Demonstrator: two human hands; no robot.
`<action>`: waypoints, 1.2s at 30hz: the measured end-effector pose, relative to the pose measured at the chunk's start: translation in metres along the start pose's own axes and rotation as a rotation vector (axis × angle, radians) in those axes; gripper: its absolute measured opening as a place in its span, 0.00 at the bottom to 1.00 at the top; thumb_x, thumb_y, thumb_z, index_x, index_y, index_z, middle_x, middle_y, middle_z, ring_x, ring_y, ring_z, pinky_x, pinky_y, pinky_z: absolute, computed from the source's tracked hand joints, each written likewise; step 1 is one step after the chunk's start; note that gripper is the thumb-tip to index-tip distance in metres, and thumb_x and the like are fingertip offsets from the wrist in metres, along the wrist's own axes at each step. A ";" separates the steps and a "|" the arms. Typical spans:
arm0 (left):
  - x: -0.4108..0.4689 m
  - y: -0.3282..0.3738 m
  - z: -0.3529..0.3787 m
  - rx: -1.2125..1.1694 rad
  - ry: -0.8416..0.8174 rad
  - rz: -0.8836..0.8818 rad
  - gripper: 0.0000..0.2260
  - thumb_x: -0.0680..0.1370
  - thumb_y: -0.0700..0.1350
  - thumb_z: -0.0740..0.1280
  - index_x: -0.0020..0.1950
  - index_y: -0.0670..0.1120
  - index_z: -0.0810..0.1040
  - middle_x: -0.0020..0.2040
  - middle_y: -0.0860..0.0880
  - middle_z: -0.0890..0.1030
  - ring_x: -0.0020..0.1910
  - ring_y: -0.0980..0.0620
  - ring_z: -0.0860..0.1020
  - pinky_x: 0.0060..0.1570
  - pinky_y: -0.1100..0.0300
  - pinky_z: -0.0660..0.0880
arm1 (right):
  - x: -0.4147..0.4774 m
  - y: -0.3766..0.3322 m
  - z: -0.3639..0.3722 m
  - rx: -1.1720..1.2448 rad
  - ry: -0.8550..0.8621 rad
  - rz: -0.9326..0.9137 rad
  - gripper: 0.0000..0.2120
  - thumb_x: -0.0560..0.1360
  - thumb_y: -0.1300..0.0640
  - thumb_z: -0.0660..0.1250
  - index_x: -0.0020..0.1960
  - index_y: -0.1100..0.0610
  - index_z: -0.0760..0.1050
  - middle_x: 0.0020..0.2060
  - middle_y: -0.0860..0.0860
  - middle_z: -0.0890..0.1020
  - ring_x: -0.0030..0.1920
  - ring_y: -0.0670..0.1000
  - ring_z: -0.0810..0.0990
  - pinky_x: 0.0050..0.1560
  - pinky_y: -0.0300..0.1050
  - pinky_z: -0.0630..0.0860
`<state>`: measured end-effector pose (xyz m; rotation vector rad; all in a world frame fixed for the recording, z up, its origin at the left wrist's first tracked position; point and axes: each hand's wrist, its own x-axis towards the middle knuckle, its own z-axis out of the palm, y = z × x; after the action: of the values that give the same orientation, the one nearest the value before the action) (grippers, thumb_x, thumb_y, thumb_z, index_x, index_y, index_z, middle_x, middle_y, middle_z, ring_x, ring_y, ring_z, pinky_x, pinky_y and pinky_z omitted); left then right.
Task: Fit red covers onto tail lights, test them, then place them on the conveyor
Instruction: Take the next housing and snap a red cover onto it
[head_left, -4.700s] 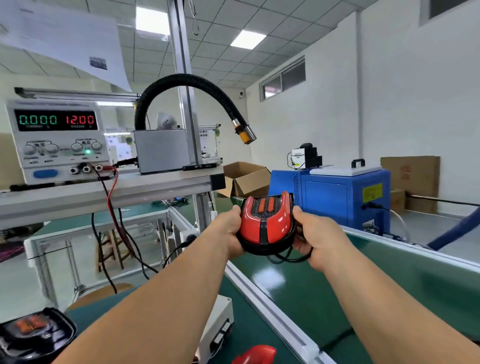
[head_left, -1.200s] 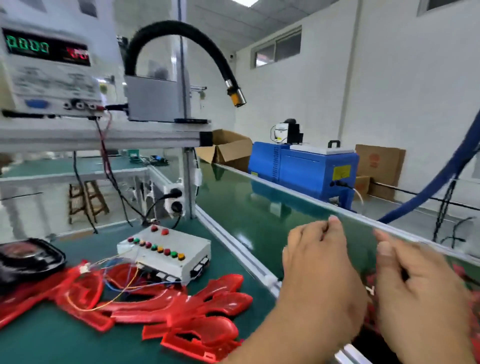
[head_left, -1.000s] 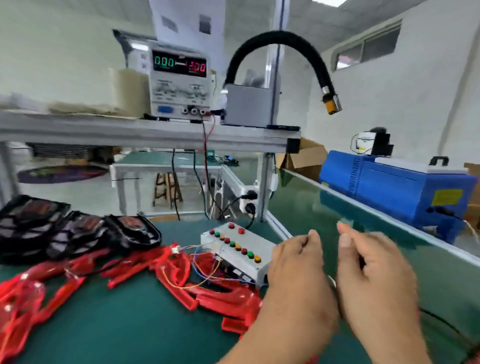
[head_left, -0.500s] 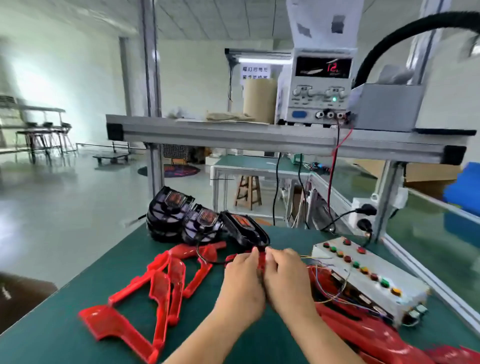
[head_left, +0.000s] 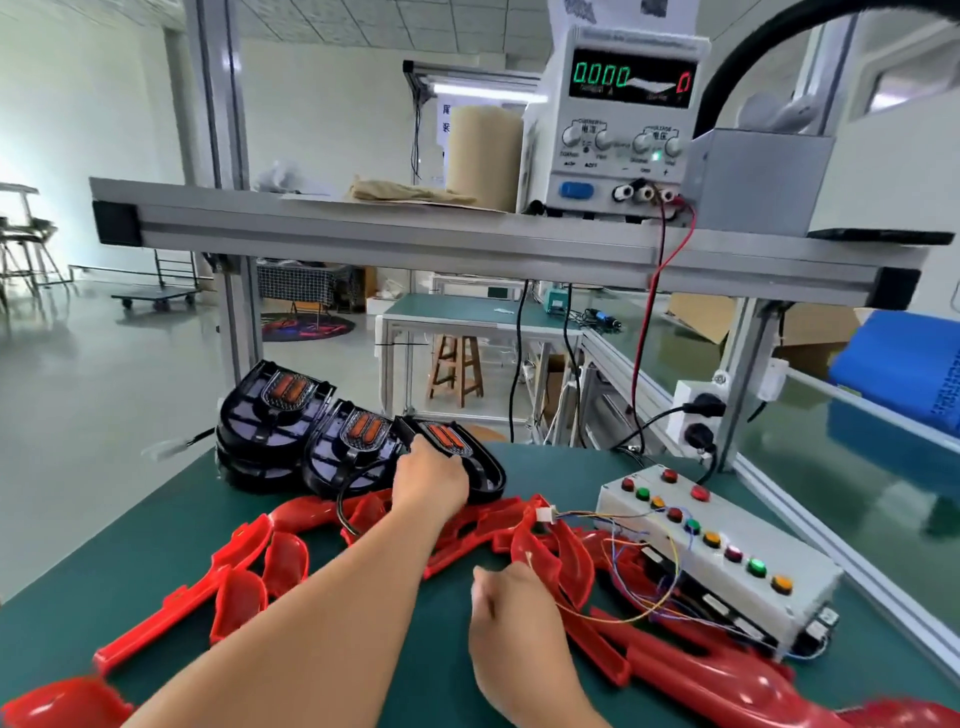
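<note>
Three black tail lights with orange lenses stand in a row at the back of the green table (head_left: 156, 530). My left hand (head_left: 430, 480) reaches forward and grips the rightmost tail light (head_left: 460, 441), fingers curled over its near edge; its black cable (head_left: 345, 499) loops below. Several red covers (head_left: 234, 587) lie scattered across the table. My right hand (head_left: 511, 618) sits lower, fingers curled at the near edge of one upturned red cover (head_left: 553, 553). Whether it pinches that cover is not clear.
A white test box (head_left: 727, 566) with coloured buttons and loose wires lies to the right. The green conveyor (head_left: 831, 467) runs along the far right behind an aluminium rail. A power supply (head_left: 618, 119) stands on the overhead shelf, red and black leads hanging down.
The assembled tail light I held over the conveyor is gone from my hands. My view swung left to the table; my hands parted, the left onto a black tail light, the right toward a cover.
</note>
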<state>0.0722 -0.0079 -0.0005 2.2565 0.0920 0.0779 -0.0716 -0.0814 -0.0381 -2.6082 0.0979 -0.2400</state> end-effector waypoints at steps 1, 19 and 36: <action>0.006 0.001 0.003 -0.011 0.003 -0.036 0.24 0.81 0.50 0.61 0.72 0.38 0.62 0.66 0.37 0.74 0.63 0.39 0.74 0.54 0.52 0.71 | 0.000 0.000 -0.001 -0.004 -0.012 0.003 0.19 0.83 0.57 0.49 0.33 0.53 0.55 0.44 0.53 0.68 0.41 0.51 0.68 0.42 0.43 0.60; -0.009 0.021 -0.029 -0.693 0.035 -0.144 0.08 0.78 0.41 0.63 0.40 0.39 0.74 0.38 0.41 0.80 0.47 0.34 0.83 0.56 0.38 0.77 | 0.001 0.012 0.007 0.166 0.103 -0.052 0.16 0.82 0.57 0.52 0.37 0.58 0.69 0.42 0.53 0.72 0.44 0.51 0.72 0.54 0.44 0.69; -0.180 -0.031 -0.016 -1.062 -0.267 -0.195 0.19 0.82 0.58 0.58 0.62 0.48 0.78 0.51 0.47 0.85 0.52 0.49 0.82 0.50 0.55 0.76 | -0.005 0.017 -0.040 1.422 0.301 0.166 0.39 0.73 0.30 0.58 0.72 0.58 0.66 0.66 0.59 0.75 0.62 0.53 0.78 0.64 0.53 0.75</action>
<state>-0.1098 0.0070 -0.0189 1.1740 0.0959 -0.2311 -0.0841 -0.1153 -0.0133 -1.1378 0.1653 -0.4301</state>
